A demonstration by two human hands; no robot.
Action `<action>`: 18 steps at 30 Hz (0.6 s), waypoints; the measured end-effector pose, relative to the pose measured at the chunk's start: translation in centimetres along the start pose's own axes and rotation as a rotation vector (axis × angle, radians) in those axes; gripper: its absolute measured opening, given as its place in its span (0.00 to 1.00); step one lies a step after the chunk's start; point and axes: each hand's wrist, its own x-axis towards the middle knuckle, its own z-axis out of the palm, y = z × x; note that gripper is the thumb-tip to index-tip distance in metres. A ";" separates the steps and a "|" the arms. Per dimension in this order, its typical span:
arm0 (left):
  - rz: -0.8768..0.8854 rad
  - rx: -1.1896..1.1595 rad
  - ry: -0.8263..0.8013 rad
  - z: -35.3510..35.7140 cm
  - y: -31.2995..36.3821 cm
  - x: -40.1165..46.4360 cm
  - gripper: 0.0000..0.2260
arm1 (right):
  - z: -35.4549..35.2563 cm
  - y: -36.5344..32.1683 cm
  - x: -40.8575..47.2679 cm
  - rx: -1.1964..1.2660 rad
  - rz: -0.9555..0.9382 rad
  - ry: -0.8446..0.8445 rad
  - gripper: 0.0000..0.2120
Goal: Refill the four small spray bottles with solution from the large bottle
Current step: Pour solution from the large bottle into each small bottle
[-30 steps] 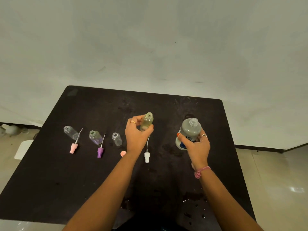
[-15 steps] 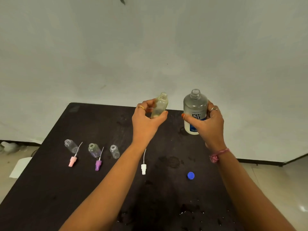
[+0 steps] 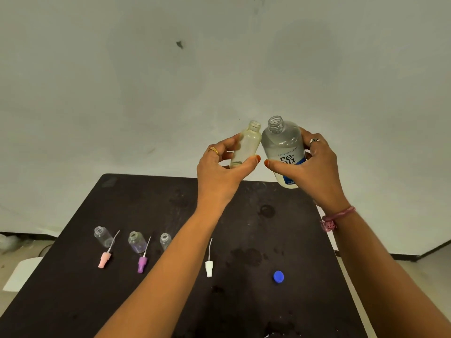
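A: Which step does the person do now?

B: The left hand (image 3: 219,172) grips a small spray bottle (image 3: 245,145), the right hand (image 3: 310,164) grips the large bottle (image 3: 284,152). Both are open, raised above the table (image 3: 244,301), shoulders touching.

A: So the pour is next?

B: Probably. The large neck must tip over the small mouth, slowly, or solution spills.

A: And the surface?

B: Black, with wet spots. Three open small bottles (image 3: 136,241) stand at left beside pink (image 3: 104,259), purple (image 3: 142,264) and white (image 3: 209,268) spray heads; a blue cap (image 3: 278,276) lies near. Behind is a pale wall (image 3: 170,81).

A pale grey wall (image 3: 219,69) rises behind the dark, wet-spotted counter (image 3: 244,228); light floor (image 3: 415,272) lies alongside.
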 end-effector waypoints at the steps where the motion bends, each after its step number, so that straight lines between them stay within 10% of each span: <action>1: 0.000 -0.009 -0.002 0.0 0.3 0.0 0.20 | -0.2 -0.4 0.2 -0.016 -0.014 -0.001 0.33; 18: 0.027 -0.091 -0.002 -0.7 2.5 0.3 0.20 | -2.5 -3.3 2.3 -0.236 -0.201 0.000 0.34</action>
